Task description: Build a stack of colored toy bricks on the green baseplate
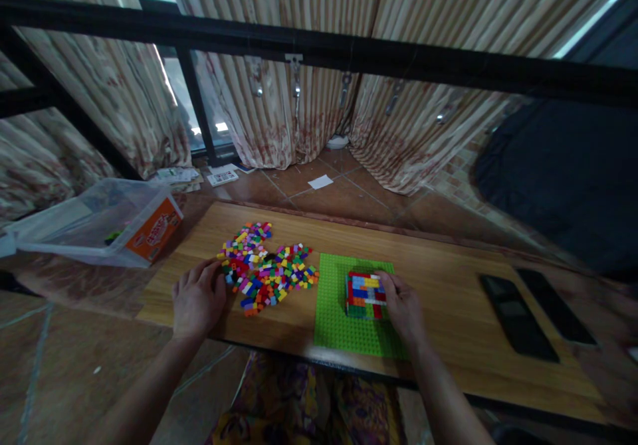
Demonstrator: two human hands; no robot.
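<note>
A small block-shaped build of toy bricks [365, 293], its top patterned in red, blue, yellow and white, stands on a lime-green studded baseplate [339, 329]. My right hand [403, 307] is at its right side, with thumb and forefinger pinched together at the far right corner. Whatever is between those fingertips is hidden. My left hand [200, 299] rests palm down at the left edge of a loose pile of colourful toy bricks [272, 272]. Its fingers reach forward to the bricks, slightly bent, and the thumb lies apart from them; no brick shows in this hand.
All this lies on a long wooden table [279, 329]. Two dark phones, one [518, 317] nearer and one [555, 305] farther right, lie at the table's right end. A clear plastic tub [100, 232] with an orange label stands beyond the left end. Curtains hang behind a dark rail [319, 46].
</note>
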